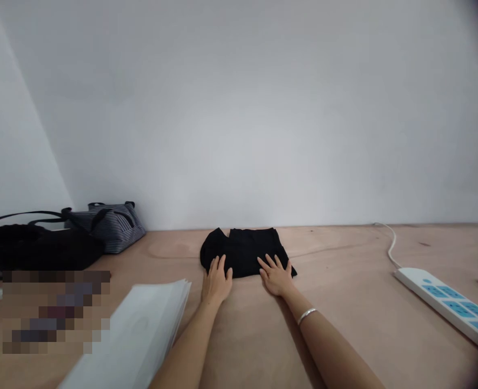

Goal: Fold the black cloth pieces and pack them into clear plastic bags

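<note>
A folded black cloth garment (243,251) lies flat on the plywood tabletop (344,270), straight ahead of me. My left hand (217,281) rests on its near left edge with the fingers spread. My right hand (275,275) lies on the near right corner, fingers also apart. Neither hand is visibly gripping the fabric. A silver bangle (306,316) circles my right wrist.
A stack of translucent white sheets (137,335) lies left of my left arm. Behind it are a black bag (36,248) and a striped bag (111,228). A white power strip (445,305) with a cable lies to the right. A white wall bounds the table's far edge.
</note>
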`<state>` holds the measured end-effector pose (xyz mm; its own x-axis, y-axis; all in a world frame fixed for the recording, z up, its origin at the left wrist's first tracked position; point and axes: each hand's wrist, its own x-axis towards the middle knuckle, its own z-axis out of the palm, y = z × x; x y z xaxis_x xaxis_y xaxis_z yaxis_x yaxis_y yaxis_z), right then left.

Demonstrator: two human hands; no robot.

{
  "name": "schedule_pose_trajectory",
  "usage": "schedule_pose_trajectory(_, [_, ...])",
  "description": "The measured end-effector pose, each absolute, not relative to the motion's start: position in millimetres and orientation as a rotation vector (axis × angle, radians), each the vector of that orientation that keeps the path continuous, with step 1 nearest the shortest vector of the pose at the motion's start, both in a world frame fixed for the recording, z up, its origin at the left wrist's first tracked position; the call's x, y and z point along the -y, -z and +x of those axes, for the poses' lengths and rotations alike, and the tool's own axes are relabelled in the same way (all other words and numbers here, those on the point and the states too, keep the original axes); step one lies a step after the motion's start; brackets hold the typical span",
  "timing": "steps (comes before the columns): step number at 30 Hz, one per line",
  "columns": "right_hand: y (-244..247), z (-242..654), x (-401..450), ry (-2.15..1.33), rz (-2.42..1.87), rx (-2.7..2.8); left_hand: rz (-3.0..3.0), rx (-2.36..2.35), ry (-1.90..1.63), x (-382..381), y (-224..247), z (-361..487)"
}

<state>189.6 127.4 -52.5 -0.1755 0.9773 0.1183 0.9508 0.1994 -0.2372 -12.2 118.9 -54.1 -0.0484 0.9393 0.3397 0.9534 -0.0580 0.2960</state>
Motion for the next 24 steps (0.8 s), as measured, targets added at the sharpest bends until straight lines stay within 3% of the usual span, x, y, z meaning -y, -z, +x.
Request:
schedule_pose_trajectory(8, [46.9, 195.3, -113.0, -0.072, -1.694, 2.086, -2.137, 1.964, 0.855, -98.1, 42.8, -15.2])
schedule_pose_trajectory(16, [25.6, 189.0, -88.9, -0.019, -1.616, 2.043, -2.139, 1.978, 0.681, -77.9, 12.0, -1.7])
schedule_pose_trajectory(21, [7.7, 205.6, -52.6, -0.217, -1.469, 2.306, -2.444, 1.876, 0.415, -39.8, -22.4, -7.1])
schedule_pose_trajectory(24, [-1.4, 223.4, -21.6, -0.623, -1.299, 2.553, -2.787, 1.768, 0.187, -2.3, -43.2, -23.1])
